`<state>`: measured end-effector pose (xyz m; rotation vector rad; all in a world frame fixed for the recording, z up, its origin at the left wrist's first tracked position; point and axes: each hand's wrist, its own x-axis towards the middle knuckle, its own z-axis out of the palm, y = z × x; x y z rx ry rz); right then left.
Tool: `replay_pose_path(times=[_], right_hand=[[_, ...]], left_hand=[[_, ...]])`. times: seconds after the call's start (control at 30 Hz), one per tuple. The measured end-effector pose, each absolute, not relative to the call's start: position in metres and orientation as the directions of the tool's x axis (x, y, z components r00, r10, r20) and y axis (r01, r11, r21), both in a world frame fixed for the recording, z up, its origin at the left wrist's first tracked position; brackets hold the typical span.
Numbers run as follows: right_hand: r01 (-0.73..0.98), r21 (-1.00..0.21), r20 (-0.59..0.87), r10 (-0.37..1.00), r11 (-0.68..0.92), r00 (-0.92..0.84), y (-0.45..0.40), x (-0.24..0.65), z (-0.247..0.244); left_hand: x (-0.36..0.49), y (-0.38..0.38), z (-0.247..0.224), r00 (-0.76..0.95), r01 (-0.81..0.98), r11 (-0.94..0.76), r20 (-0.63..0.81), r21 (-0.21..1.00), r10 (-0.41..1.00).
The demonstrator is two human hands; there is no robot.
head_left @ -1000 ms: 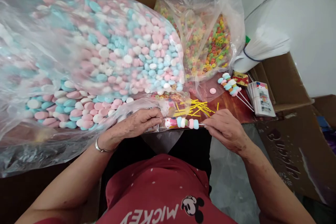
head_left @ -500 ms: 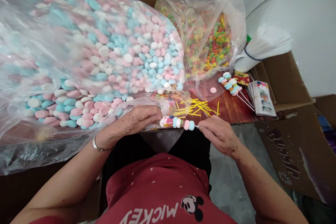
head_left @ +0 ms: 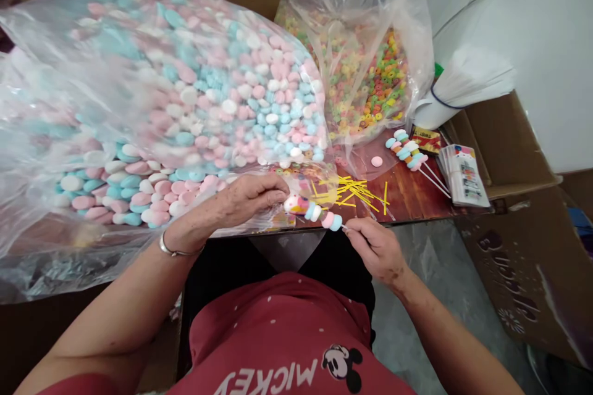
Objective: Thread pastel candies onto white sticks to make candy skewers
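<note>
Between my hands, over the table's front edge, is a candy skewer [head_left: 328,220] with blue, white and pink marshmallows. Its white stick is pinched in my right hand [head_left: 376,248]. My left hand [head_left: 252,197] is closed at the other end, with its fingertips at a small printed clear bag [head_left: 296,204] that covers that end of the skewer. Yellow twist ties [head_left: 353,189] lie scattered just beyond. Finished-looking marshmallow skewers [head_left: 407,150] rest on the table to the right, beside a stack of printed bags [head_left: 464,176].
A large bag of marshmallows [head_left: 222,92] fills the left. Behind the ties stands a bag of coloured rings [head_left: 365,74]. One pink marshmallow [head_left: 377,162] lies loose. A white cup of sticks [head_left: 435,110] and cardboard boxes [head_left: 523,259] are at the right.
The skewer has tilted, its stick end now lower than its bagged end. My left hand has risen slightly, and my right hand has shifted left and down.
</note>
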<state>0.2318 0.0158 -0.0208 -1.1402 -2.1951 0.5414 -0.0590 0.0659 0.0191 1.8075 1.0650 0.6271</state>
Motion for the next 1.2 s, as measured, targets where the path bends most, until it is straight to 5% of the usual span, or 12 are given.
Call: replay_pose_path(times=[0.2,0.4,0.67,0.9,1.2], right_hand=[[0.571,-0.717,0.225,0.908,0.400,-0.354,0.008,0.230,-0.025],[0.457,-0.850,0.130,0.944,0.263,-0.303,0.003,0.225,-0.023],[0.454,-0.872,0.113,0.978,0.182,-0.175,-0.007,0.219,-0.028],[0.631,-0.569,0.500,0.831,0.527,-0.244,-0.014,0.205,-0.036],[0.681,-0.440,0.562,0.771,0.585,-0.299,-0.019,0.187,-0.045]], left_hand=[[-0.064,0.070,0.041,0.558,0.025,0.337,-0.293,0.941,0.776],[-0.059,0.080,0.028,0.733,-0.273,0.567,-0.213,0.777,0.646],[-0.011,0.053,0.010,0.329,-0.503,0.313,-0.157,0.806,0.931],[0.023,0.044,0.012,-0.039,-0.537,0.131,-0.179,0.833,0.983],[0.035,0.056,0.003,-0.100,-0.700,0.114,-0.255,0.705,0.962]])
